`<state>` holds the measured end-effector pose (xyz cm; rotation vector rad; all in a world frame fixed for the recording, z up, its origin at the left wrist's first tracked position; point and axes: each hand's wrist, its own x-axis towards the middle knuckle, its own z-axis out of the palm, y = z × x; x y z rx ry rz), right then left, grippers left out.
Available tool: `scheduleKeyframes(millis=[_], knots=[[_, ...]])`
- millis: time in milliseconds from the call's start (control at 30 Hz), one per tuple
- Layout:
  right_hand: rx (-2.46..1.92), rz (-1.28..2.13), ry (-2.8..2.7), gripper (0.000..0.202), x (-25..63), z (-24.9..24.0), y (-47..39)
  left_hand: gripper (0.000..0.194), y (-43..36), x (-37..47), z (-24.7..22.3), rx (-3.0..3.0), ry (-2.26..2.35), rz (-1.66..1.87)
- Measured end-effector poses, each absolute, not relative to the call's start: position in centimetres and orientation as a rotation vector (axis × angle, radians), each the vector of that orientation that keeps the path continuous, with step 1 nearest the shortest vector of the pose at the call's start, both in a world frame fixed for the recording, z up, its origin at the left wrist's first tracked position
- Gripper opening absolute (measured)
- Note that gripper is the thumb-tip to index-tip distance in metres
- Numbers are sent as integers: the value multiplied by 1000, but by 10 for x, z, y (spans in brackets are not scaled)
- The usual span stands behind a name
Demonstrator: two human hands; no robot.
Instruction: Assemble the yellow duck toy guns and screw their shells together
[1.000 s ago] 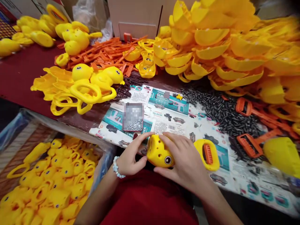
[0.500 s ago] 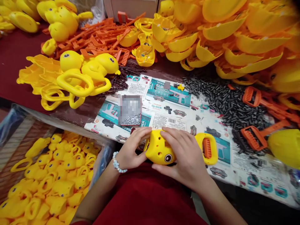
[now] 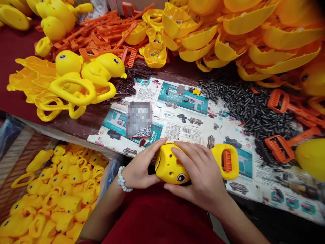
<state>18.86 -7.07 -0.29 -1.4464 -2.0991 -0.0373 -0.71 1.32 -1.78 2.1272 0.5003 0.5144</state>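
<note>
A yellow duck-shaped toy [image 3: 169, 166] with a printed eye and several small holes is held low in front of me, at the table's near edge. Its looped handle, with an orange ridged piece [image 3: 227, 161] inside, sticks out to the right. My left hand [image 3: 141, 166] grips the toy's left end between fingers and thumb. Across its top and right side wraps my right hand [image 3: 200, 169], thumb below the eye. Above them, a small container of metal screws [image 3: 143, 131] sits on the printed cardboard [image 3: 172, 113], partly pixelated.
Yellow shells [image 3: 200, 40] are stacked at the back right, beside orange parts [image 3: 101, 37]. Small black pieces [image 3: 243, 105] lie to the right. Yellow bodies [image 3: 83, 74] rest on the left. A bin of yellow toys [image 3: 63, 189] stands at the lower left.
Both hands and the toy have shifted slightly, the left hand a little to the left. The view has moved a little. A blurred tool shows at the right edge.
</note>
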Motion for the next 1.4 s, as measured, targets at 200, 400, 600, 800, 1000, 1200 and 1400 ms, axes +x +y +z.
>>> scheduleKeyframes(millis=[200, 400, 600, 800, 1000, 1200, 1400], knots=[[-1414, -32, -2066, 60, 191, -1, -71, 81, 18, -4, -13, 2105, 506, 556], [-1397, -33, -2103, 62, 193, -5, -72, 66, 18, -1, -12, 2151, 472, 580], [-1412, -56, -2124, 60, 193, -7, -71, 79, 11, -4, -22, 2036, 518, 616], [-1448, -65, -2147, 56, 192, -3, -72, 98, 8, -6, -28, 1945, 518, 634], [-1566, -67, -2171, 59, 186, -1, -73, 97, 11, -7, -12, 2195, 517, 422], [-1575, -132, -2172, 60, 185, 3, -76, 85, 0, 0, -3, 2031, 654, 448], [-1614, 33, -1857, 46, 204, 7, -72, 69, -6, 5, 3, 2117, 420, 684]])
